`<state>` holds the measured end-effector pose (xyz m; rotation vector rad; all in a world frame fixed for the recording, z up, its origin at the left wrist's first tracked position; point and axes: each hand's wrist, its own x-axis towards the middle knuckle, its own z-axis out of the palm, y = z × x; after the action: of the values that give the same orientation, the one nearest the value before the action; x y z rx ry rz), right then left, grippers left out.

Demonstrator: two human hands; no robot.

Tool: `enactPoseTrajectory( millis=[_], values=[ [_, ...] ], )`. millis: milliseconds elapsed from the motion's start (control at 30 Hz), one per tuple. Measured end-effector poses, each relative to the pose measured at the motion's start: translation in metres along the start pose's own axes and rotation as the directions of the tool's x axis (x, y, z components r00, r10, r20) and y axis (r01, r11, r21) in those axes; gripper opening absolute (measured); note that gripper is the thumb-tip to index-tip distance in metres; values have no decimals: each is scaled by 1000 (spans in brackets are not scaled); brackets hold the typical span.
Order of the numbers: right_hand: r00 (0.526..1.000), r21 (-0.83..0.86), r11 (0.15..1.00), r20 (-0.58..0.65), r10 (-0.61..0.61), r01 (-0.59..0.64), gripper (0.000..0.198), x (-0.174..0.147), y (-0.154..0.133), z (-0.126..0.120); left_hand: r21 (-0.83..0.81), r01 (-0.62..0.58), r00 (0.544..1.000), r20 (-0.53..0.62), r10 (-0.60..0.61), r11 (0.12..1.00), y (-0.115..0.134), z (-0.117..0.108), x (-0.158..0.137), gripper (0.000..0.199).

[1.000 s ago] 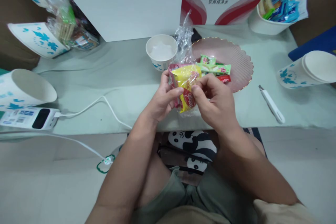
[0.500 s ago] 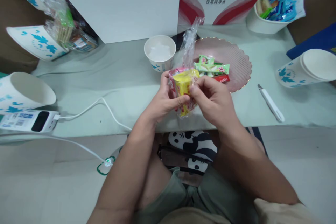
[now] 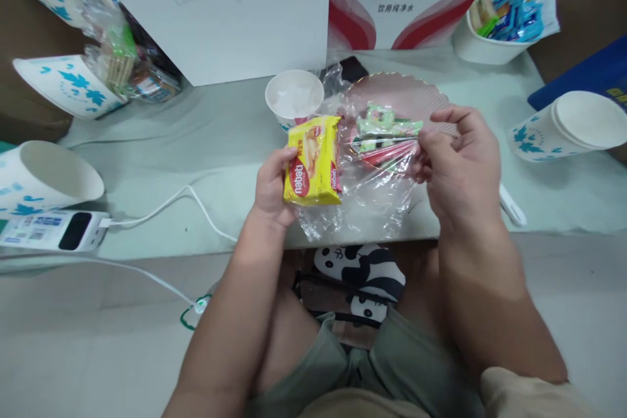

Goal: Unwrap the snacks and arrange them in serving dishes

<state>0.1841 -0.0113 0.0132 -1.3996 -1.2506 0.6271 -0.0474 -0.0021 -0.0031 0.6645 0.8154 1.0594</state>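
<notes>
My left hand (image 3: 275, 191) is closed around a yellow Nabati wafer packet (image 3: 312, 160), with a strip of pink packaging showing behind it. Pinched in the fingers of my right hand (image 3: 460, 157) is a clear plastic bag (image 3: 377, 199), stretched out to the right of the packet. Through the film show green and red wrapped sweets (image 3: 379, 114), which lie on a pinkish ribbed plate (image 3: 386, 85) with a gold rim. Just behind the packet stands a white paper cup (image 3: 295, 95) with something whitish inside.
At right are a white utility knife (image 3: 512, 208), partly behind my right wrist, and stacked paper cups (image 3: 563, 124). A tub of snacks (image 3: 494, 49) stands back right. On the left are a tipped paper cup (image 3: 53, 173), a white device (image 3: 73, 230) and its cable (image 3: 196, 199).
My hands have moved apart. The yellow packet is now outside the clear bag in my left hand, while my right hand has drawn the bag's film to the right.
</notes>
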Motion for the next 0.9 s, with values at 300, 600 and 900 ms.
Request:
enactPoseTrajectory(
  millis=[300, 600, 900],
  values=[
    [959, -169, 945, 78, -271, 280, 1, -35, -69, 2, -84, -4, 1000, 0, 4, 996, -10, 8, 1, 37],
    [937, -242, 970, 342, 73, 13, 42, -37, -48, 33, -47, -1, 998, -66, -2, 999, -16, 22, -3, 38],
    [937, -236, 970, 350, 21, 67, 37, -44, -37, 37, 30, -52, 998, -42, 53, 998, -17, 18, 1, 40]
  ],
)
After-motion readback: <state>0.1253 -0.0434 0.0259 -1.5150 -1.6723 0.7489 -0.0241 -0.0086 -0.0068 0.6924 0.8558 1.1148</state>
